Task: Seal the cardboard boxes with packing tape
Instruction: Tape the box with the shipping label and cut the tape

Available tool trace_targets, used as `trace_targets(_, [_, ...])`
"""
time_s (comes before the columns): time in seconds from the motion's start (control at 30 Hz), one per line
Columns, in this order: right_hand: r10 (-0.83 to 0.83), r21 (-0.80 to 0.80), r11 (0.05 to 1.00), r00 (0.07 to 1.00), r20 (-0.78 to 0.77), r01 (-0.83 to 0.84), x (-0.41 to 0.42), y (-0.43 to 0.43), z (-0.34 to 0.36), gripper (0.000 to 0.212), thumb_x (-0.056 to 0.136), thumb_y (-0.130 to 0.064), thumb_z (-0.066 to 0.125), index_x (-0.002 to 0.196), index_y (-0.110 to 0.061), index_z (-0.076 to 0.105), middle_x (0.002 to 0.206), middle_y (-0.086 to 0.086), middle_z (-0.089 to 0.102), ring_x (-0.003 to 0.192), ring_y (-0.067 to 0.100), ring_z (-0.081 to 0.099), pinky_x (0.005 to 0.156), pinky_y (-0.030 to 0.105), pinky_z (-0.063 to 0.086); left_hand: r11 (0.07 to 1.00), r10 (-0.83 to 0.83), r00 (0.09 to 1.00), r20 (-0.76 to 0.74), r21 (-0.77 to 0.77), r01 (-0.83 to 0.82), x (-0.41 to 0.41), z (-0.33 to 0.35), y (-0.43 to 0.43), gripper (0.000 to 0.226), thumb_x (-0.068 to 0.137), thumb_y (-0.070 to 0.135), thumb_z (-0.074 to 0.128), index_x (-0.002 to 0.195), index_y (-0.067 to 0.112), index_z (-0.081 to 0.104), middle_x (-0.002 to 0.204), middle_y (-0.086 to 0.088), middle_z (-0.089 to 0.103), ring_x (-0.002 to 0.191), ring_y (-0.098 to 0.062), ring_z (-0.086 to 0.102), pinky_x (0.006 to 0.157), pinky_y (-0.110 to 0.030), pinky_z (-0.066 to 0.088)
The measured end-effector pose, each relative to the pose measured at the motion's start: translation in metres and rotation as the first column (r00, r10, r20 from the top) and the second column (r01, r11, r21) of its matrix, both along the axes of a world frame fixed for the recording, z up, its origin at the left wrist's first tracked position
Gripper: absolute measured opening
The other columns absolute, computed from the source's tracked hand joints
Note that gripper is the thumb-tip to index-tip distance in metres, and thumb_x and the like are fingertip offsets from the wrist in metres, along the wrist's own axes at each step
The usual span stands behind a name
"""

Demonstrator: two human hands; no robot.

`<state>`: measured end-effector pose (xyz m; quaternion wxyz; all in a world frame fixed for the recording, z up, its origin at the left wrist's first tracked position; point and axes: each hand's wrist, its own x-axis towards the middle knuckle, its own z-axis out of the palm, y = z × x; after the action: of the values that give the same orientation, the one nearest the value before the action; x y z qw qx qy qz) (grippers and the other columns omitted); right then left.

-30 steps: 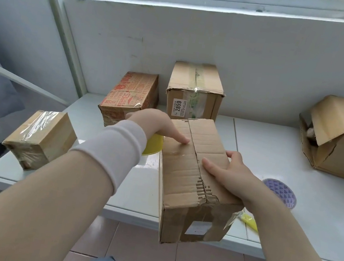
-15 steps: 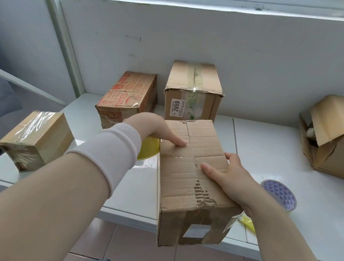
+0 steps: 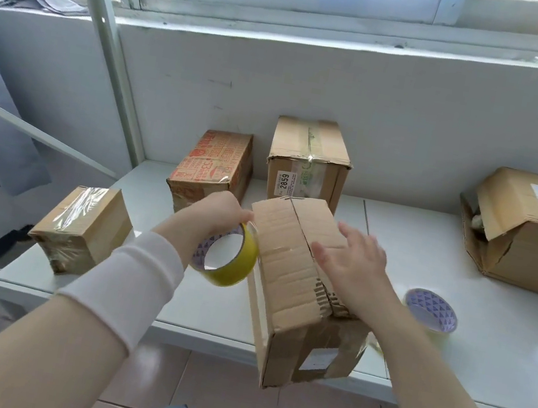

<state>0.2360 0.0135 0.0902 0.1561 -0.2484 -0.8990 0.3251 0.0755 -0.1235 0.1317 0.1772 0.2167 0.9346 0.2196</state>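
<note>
Overhanging the counter's (image 3: 413, 249) front edge: the cardboard box (image 3: 283, 277), with its top seam (image 3: 305, 235) running lengthwise away toward the wall. Pressing down on the flaps with the right hand (image 3: 353, 267), fingers spread flat across that seam. Gripping the yellow tape roll (image 3: 233, 278) in the left hand (image 3: 223, 212), just beside the box's left top edge. Likely next: carrying tape rightward onto the seam, then along it. Behind, by the wall: a printed box (image 3: 214, 159) and a labelled box (image 3: 308, 150).

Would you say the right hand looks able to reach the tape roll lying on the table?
Probably yes: the right hand is open over the box, holding nothing, and the tape roll sits just to its right on the table with nothing between.
</note>
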Motion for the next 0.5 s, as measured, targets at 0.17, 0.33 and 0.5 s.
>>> trace_targets(0.17, [0.046,0.069,0.996,0.974,0.22,-0.063,0.003,-0.012,0.001,0.089,0.071,-0.079,0.02,0.142,-0.027,0.031,0.155,-0.001,0.018,0.142,0.021,0.014,0.111,0.045,0.024,0.989,0.027,1.0,0.009,0.144,-0.028,0.007,-0.005,-0.005,0.02,0.099,0.023,0.043,0.095,0.007,0.054,0.094,-0.011,0.053,0.086,-0.024,0.049,0.077,-0.033,0.04])
trace_targets(0.33, [0.008,0.243,0.966,0.951,0.308,-0.087,-0.002,-0.01,-0.009,0.073,0.081,-0.069,0.044,0.14,-0.028,0.032,0.155,0.0,0.015,0.143,0.025,0.012,0.112,0.047,0.026,0.89,0.057,0.979,0.195,0.435,-0.138,0.004,0.0,-0.017,0.02,0.097,0.024,0.047,0.083,0.012,0.054,0.077,-0.005,0.055,0.07,-0.017,0.051,0.065,-0.028,0.04])
trace_targets(0.5, [0.084,-0.049,0.995,0.984,-0.156,-0.092,0.004,-0.017,0.005,0.068,0.08,-0.066,0.042,0.134,-0.025,0.045,0.146,-0.006,0.037,0.143,0.019,0.011,0.116,0.037,0.011,0.654,-0.076,0.966,0.246,0.744,-0.138,0.024,0.019,-0.016,0.021,0.098,0.026,0.048,0.079,0.02,0.051,0.08,0.004,0.067,0.065,-0.009,0.054,0.064,-0.026,0.045])
